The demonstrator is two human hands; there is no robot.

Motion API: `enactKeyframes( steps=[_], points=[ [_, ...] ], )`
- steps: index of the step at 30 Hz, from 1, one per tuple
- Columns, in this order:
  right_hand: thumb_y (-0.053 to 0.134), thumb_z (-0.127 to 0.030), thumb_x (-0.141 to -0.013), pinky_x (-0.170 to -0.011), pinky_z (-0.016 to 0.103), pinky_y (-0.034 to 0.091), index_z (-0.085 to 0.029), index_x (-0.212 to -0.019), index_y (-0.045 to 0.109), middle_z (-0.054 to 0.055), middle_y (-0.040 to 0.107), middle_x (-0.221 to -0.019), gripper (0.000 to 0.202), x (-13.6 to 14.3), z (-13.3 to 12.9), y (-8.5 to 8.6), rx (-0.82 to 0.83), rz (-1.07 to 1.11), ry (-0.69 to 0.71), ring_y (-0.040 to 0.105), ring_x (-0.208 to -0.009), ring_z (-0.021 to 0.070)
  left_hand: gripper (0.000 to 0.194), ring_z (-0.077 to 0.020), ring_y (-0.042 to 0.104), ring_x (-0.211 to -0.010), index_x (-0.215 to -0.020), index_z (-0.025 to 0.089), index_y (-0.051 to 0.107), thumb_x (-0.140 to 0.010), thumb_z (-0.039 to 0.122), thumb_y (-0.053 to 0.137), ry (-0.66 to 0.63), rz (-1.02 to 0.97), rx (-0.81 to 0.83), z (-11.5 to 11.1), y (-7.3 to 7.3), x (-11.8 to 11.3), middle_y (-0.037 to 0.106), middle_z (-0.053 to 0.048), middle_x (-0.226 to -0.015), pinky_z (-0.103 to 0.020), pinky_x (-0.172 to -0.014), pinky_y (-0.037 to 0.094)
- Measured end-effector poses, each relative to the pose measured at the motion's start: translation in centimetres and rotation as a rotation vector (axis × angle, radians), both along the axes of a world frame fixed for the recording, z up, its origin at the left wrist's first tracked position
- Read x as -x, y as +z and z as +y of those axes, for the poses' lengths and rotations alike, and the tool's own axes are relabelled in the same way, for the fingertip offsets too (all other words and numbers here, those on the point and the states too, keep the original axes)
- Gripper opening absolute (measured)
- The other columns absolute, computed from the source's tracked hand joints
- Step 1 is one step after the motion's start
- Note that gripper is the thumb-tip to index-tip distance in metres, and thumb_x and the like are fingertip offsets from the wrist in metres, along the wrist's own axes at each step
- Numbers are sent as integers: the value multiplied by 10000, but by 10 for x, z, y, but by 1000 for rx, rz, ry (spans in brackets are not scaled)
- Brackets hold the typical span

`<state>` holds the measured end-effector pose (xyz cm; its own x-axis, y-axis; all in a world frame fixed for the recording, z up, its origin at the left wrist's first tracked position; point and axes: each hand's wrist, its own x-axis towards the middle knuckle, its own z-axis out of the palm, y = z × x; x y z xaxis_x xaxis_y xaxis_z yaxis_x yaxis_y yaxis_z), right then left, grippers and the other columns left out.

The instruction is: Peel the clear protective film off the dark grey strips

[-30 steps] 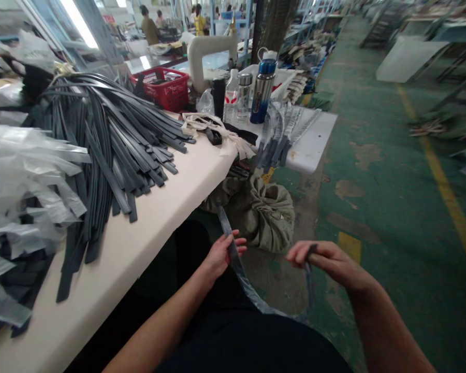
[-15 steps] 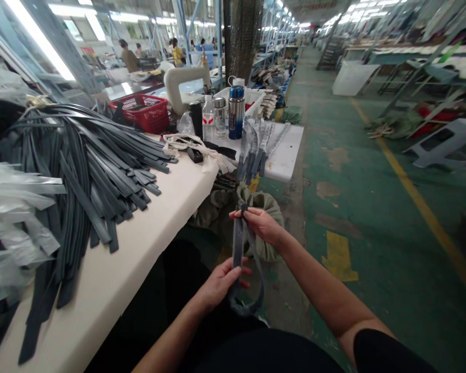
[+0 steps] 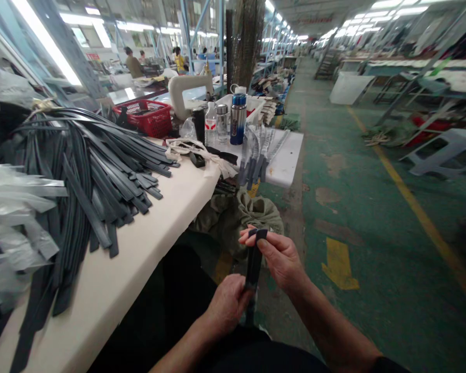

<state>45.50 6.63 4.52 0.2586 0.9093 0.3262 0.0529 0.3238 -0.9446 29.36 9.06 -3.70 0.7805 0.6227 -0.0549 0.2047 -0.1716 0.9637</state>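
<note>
Dark strap hangs beside the table. Left to right: bundled strips; a red basket; the left hand, curled tightly round the strap; an olive sack behind; the right hand, pinching the strap's top.

Flask: metal by its look, glossy. Just left of flask, bottle: clear plastic, shiny. Further left of flask, basket: plastic, latticed wall. Wrapped strips in front of flask: clear film, crinkled, glossy. Below flask, held strap: smooth, dull to matt; leather or synthetic, cannot tell. Sack below flask: cloth, matt, creased. Well left of flask, bundled straps: smooth, soft sheen. Tabletop, left of and below flask: smooth, matt. Floor, right of flask: worn, patchy coating.
</note>
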Motion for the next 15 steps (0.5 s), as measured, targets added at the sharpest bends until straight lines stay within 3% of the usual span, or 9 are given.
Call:
enactKeyframes(
  steps=[4,8,10,12,15],
  points=[
    [611,-476,-924,-1012,410,458,-236,-900,766,51,763,-1032,286,-18,-12,-14,136,65,14,673,-1029,244,269,-271,633,-1018,-1020,233,698,-870,426,584,-123,83,-40,1,-32,6,718,-87,-1029,-401,-987,465],
    [586,-579,-872,-903,366,508,-189,-962,755,80,738,-1071,434,-44,-40,-63,641,-43,91,672,-992,236,566,-286,572,-1239,-1367,229,508,-872,499,565,154,43,99,17,-55,19,574,-130,-1396,-404,-1053,448],
    [583,-573,-841,-736,329,550,-168,-903,755,83,754,-923,444,-51,-63,-95,901,-129,132,703,-842,223,608,-283,546,-1285,-1415,223,450,-895,532,519,289,19,191,24,-64,27,533,-132,-1447,-413,-1073,440],
    [615,-517,-818,-543,281,519,-142,-724,729,69,718,-690,403,-56,-85,-122,1048,-211,130,689,-634,207,653,-286,540,-1298,-1414,208,441,-881,577,522,354,-17,283,27,-72,32,525,-140,-1456,-407,-1068,452],
    [646,-394,-846,-411,226,427,-138,-541,616,7,586,-484,399,-79,-104,-138,1156,-379,35,598,-449,153,738,-301,565,-1271,-1383,182,469,-813,637,586,386,-43,381,27,-79,37,527,-168,-1450,-396,-1038,483]
  ],
)
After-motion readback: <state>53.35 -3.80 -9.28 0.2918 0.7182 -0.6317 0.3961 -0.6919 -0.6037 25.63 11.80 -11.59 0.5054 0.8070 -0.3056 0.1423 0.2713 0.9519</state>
